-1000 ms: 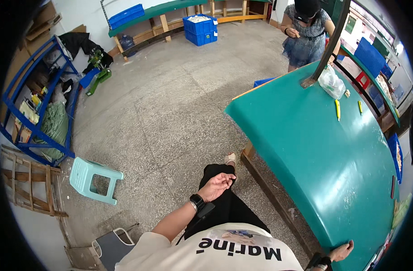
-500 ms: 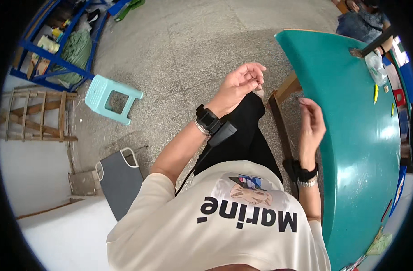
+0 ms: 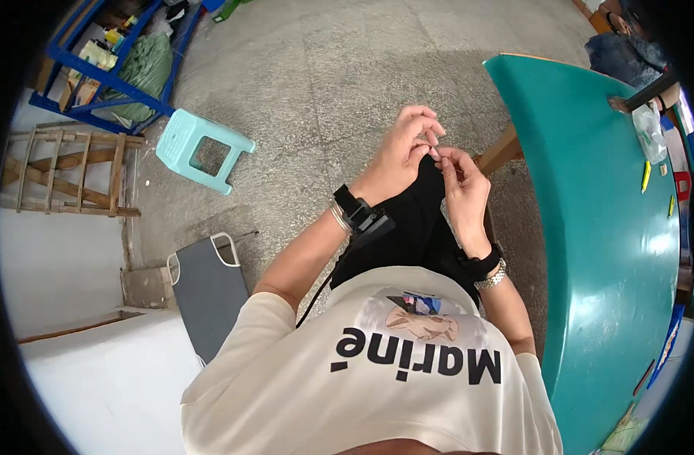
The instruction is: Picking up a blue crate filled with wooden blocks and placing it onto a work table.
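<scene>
In front of my lap my two hands meet, fingertips touching or nearly so. My left hand point(image 3: 408, 155) is closed in a pinch of thumb and fingers, the outer fingers curled loosely. My right hand point(image 3: 467, 196) also pinches, thumb against index finger, right beside the left fingertips. Whatever sits between them is too small to make out. Each wrist wears a black strap, and bracelets show next to the straps. Below the hands are my black trousers point(image 3: 377, 246).
A green-topped table point(image 3: 601, 250) curves along my right, bearing a clear plastic bag point(image 3: 648, 133) and a yellow cutter-like tool point(image 3: 646, 177). To the left stand a pale turquoise stool point(image 3: 182, 144), a grey folding seat point(image 3: 209, 292) and a blue rack point(image 3: 108, 76). Another person point(image 3: 628, 57) sits far right.
My right hand has swung left from beside the table edge to meet my left hand, its fingers now pinched. The left hand stays almost in place; the view has shifted slightly.
</scene>
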Motion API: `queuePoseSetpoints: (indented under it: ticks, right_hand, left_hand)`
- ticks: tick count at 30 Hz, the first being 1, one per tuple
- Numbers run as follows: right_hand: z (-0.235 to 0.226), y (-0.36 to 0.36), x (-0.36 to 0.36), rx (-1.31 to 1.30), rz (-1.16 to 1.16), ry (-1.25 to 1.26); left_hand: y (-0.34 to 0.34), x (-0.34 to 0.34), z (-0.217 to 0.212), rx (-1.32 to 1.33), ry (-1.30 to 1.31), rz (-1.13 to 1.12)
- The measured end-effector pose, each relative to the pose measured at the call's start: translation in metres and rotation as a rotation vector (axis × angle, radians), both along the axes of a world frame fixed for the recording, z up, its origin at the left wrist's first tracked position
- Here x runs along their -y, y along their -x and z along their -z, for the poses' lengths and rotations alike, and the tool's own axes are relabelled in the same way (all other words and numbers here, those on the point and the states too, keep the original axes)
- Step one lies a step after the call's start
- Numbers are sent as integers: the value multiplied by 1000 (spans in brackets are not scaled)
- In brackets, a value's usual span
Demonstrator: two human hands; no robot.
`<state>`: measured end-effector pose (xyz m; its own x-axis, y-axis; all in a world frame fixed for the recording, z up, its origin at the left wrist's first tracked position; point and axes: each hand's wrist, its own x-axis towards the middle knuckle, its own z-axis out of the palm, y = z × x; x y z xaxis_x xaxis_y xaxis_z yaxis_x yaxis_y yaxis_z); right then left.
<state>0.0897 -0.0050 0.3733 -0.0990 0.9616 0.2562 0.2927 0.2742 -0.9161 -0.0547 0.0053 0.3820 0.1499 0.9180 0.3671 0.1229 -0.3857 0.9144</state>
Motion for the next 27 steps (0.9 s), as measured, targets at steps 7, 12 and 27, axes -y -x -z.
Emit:
queuePoseSetpoints:
  ticks: [7,12,27]
  right_hand:
    - [-4,-3,2,59,-8,-104]
    - [-5,-4,3,50,-22,-119]
    - [-6,-18,-3,468,-24,-559]
  left_hand:
    - [-6,7,-8,-115,-20,-73]
    - [-5,9,-11,-207,-52,-91]
    - [-17,6,-23,-308,-115,-30]
